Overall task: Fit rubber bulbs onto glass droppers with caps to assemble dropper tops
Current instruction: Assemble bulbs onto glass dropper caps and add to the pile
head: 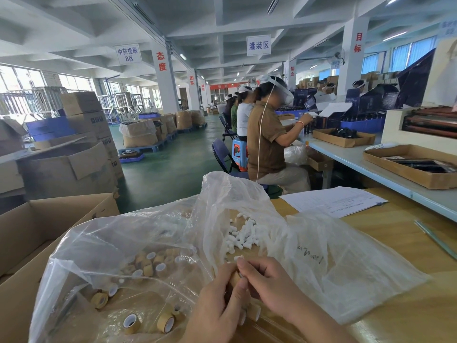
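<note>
My left hand [217,300] grips a tan wood-look cap [234,278] at the bottom centre. My right hand [269,283] meets it from the right, its fingers pinching at the cap's top; what sits under the fingertips is hidden. Several loose tan caps [148,264] lie in a clear plastic bag [99,243] to the left. A heap of small white rubber bulbs [238,235] lies in a second clear bag [333,268] behind my hands. More caps [254,314] lie under my hands.
An open cardboard box [29,233] stands at the left. A printed sheet [333,201] and glass dropper tubes [435,237] lie on the wooden table at the right. Seated workers [269,134] line a long bench ahead.
</note>
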Motion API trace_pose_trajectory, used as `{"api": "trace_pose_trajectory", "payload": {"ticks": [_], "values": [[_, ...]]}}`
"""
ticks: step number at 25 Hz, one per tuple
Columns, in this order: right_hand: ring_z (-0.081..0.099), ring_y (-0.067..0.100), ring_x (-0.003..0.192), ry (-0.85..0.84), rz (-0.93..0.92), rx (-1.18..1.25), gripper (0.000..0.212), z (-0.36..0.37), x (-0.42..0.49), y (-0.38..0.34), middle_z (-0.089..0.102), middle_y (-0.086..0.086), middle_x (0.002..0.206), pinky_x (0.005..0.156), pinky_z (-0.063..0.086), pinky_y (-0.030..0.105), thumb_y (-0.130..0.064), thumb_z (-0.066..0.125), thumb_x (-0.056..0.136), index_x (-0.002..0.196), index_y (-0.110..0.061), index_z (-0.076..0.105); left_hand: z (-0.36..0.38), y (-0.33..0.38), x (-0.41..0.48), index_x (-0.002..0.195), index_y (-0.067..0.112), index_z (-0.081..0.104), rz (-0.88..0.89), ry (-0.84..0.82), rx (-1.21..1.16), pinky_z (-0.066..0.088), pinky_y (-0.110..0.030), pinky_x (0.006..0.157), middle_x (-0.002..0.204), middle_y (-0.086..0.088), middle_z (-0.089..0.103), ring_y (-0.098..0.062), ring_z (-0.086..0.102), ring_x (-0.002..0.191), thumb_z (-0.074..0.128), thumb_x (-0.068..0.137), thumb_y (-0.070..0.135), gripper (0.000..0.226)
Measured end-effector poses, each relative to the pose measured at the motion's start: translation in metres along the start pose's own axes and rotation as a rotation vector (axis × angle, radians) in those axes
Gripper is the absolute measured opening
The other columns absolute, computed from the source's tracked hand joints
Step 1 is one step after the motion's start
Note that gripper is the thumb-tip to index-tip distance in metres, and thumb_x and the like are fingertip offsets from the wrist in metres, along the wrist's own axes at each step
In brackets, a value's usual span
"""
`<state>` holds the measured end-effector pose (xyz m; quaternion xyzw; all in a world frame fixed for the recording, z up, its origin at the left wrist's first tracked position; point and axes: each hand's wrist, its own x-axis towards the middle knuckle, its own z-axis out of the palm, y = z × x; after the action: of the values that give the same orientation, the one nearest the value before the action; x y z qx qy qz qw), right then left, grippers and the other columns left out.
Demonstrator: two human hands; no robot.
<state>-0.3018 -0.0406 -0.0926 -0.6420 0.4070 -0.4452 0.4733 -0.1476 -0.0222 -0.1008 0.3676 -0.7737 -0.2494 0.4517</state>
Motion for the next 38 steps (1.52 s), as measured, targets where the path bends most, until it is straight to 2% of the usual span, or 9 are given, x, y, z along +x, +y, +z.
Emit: {"api": "trace_pose_trajectory", "payload": {"ticks": [2,5,8,11,16,20,28,34,38], "values": [[0.029,0.01,0.045,0.002,0.015,-0.052,0.046,-0.0016,0.0001,0.0003,0.032,-0.006,0.051,0.047,0.026,0.021,-0.041,0.049,0.097,0.053,-0.025,0.044,-0.0011,-0.0008,0.0008,0.112,0.057,0.048,0.012,0.008,0.056,0.036,-0.007,0.053,0.07,0.021,0.064,0.003,0.057,0.056,0.045,0.088,0.06,0.025],[0.029,0.011,0.045,0.005,0.031,-0.054,0.047,-0.0014,0.0006,-0.0002,0.033,-0.006,0.05,0.047,0.026,0.022,-0.04,0.049,0.097,0.053,-0.025,0.045,-0.0033,-0.0001,0.0035,0.104,0.062,0.05,0.01,0.029,0.106,0.036,-0.006,0.053,0.07,0.024,0.063,0.004,0.057,0.057,0.047,0.083,0.062,0.021],[0.027,0.011,0.047,-0.001,0.06,0.052,0.044,-0.0005,-0.0005,-0.0027,0.033,-0.006,0.05,0.048,0.022,0.024,-0.031,0.048,0.1,0.056,-0.023,0.049,-0.0014,0.0003,0.004,0.1,0.054,0.05,0.011,0.013,0.124,0.036,-0.006,0.052,0.066,0.023,0.061,0.002,0.056,0.054,0.045,0.086,0.051,0.015],[0.026,0.01,0.046,-0.019,0.048,0.144,0.043,0.002,-0.0016,-0.006,0.034,-0.007,0.049,0.047,0.023,0.022,-0.024,0.045,0.102,0.06,-0.02,0.055,-0.0005,0.0019,0.0039,0.103,0.045,0.049,0.02,0.018,0.112,0.034,-0.008,0.05,0.062,0.019,0.059,-0.002,0.055,0.051,0.037,0.091,0.05,0.017],[0.025,0.008,0.044,-0.03,0.056,0.214,0.045,0.0059,-0.0025,-0.0093,0.03,-0.009,0.048,0.045,0.026,0.018,-0.02,0.043,0.103,0.058,-0.018,0.048,0.0003,0.002,0.0037,0.102,0.035,0.05,0.018,0.029,0.123,0.029,-0.008,0.048,0.058,0.014,0.056,-0.002,0.05,0.046,0.034,0.094,0.042,0.019],[0.026,0.009,0.046,-0.033,0.037,0.182,0.042,0.0072,-0.0026,-0.0083,0.03,-0.007,0.05,0.046,0.027,0.019,-0.023,0.044,0.102,0.061,-0.014,0.048,0.0027,-0.0009,0.0038,0.091,0.027,0.051,-0.007,0.059,0.142,0.027,-0.013,0.047,0.052,0.01,0.05,-0.006,0.044,0.044,0.031,0.092,0.037,0.022],[0.025,0.01,0.046,-0.063,0.018,0.173,0.039,0.0062,-0.0029,-0.0072,0.031,-0.005,0.052,0.046,0.026,0.019,-0.033,0.048,0.098,0.068,-0.009,0.053,0.0028,-0.0041,0.0046,0.08,0.019,0.05,-0.033,0.064,0.148,0.029,-0.015,0.048,0.053,0.009,0.051,-0.007,0.045,0.046,0.034,0.091,0.039,0.028],[0.027,0.009,0.045,-0.097,0.017,0.215,0.044,0.0074,-0.0023,-0.0074,0.031,-0.005,0.051,0.045,0.026,0.018,-0.042,0.053,0.091,0.072,-0.002,0.051,0.0011,-0.0068,0.0044,0.079,0.018,0.052,-0.036,0.063,0.134,0.031,-0.017,0.049,0.054,0.008,0.05,-0.008,0.046,0.047,0.034,0.09,0.038,0.029],[0.029,0.009,0.044,-0.051,0.02,0.173,0.04,0.0052,-0.0008,-0.0031,0.033,-0.005,0.051,0.046,0.027,0.019,-0.038,0.053,0.096,0.063,-0.015,0.055,0.0052,-0.0031,0.0019,0.083,0.026,0.053,-0.058,0.109,0.148,0.033,-0.016,0.048,0.058,0.009,0.056,-0.007,0.052,0.049,0.032,0.092,0.045,0.03]]}}
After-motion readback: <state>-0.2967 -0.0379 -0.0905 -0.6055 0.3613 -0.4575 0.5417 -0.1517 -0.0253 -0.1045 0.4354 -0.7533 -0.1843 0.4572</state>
